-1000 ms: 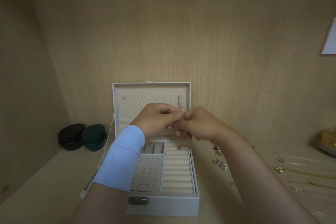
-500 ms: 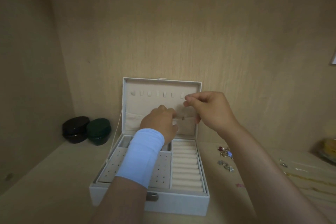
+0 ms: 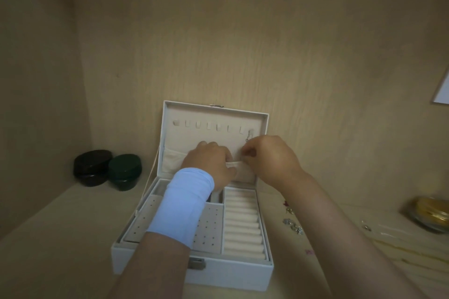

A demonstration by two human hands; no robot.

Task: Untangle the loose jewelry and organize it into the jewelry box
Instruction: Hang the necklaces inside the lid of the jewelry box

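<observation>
Tucking one hooked necklace [image 3: 247,138] away: left hand [image 3: 210,161] pinches the jewelry box [image 3: 230,274] pocket [image 3: 173,161], right hand [image 3: 272,160] its chain; loose jewelry [image 3: 292,225] waits on the table [image 3: 60,238]

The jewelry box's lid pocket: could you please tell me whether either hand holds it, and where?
The left hand grips the lid pocket at its upper edge; the right hand pinches that edge too, just below a hanging chain.

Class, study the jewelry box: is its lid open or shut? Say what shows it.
Open. The jewelry box lid stands upright, its row of hooks showing and the ring rolls below uncovered.
</observation>
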